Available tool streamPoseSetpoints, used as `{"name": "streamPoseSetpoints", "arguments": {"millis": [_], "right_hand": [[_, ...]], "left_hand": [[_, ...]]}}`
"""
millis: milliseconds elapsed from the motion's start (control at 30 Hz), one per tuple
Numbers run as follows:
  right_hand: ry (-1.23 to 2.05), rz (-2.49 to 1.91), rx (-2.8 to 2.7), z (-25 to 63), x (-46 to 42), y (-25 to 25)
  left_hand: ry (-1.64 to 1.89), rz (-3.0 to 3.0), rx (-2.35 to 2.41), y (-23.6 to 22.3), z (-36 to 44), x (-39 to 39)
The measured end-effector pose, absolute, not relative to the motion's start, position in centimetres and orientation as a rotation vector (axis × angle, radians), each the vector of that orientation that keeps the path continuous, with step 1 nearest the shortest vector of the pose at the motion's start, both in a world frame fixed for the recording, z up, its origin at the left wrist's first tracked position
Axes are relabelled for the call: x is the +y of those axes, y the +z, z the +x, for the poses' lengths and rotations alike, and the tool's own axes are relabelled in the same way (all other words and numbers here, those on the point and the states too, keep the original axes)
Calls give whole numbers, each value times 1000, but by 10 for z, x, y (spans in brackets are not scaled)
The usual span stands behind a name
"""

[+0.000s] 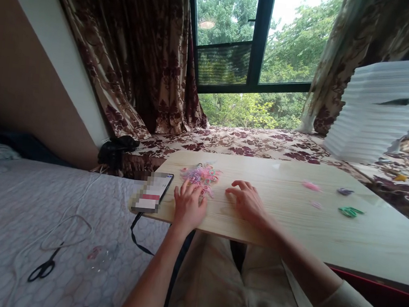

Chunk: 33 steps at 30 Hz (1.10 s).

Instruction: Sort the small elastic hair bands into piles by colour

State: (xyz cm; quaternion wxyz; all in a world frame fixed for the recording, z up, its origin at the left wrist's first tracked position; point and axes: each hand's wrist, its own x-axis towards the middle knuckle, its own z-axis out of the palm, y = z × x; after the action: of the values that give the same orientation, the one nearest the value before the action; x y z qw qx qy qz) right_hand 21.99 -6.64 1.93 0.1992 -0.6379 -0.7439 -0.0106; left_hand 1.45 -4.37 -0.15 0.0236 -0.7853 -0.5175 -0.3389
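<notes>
Pale desk (278,208) by the window (258,53), colourful pile of little bands (199,172) toward its left end; left hand (190,205) spread open at the pile's near edge, right hand (248,201) loosely open beside it.

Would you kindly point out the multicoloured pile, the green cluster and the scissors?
Multicoloured pile (202,173), head view: its middle.
Green cluster (350,212), head view: its middle.
Scissors (52,260), head view: near the pivot.

Loose heap of mixed-colour bands (202,173), pink bunch (311,186), purple bunch (345,191) and green bunch (351,212) well to its right
</notes>
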Motion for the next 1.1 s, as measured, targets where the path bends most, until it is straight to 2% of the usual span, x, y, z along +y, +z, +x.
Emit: {"name": "streamPoseSetpoints", "arguments": {"millis": [767,1100], "right_hand": [[-79,-1828,-1790,226,-65,15],[-84,-1857,-1872,227,-63,13]], "left_hand": [[-1045,-2446,-1600,-2,14,-43],[-1038,-2448,-1613,-1,14,-43]]}}
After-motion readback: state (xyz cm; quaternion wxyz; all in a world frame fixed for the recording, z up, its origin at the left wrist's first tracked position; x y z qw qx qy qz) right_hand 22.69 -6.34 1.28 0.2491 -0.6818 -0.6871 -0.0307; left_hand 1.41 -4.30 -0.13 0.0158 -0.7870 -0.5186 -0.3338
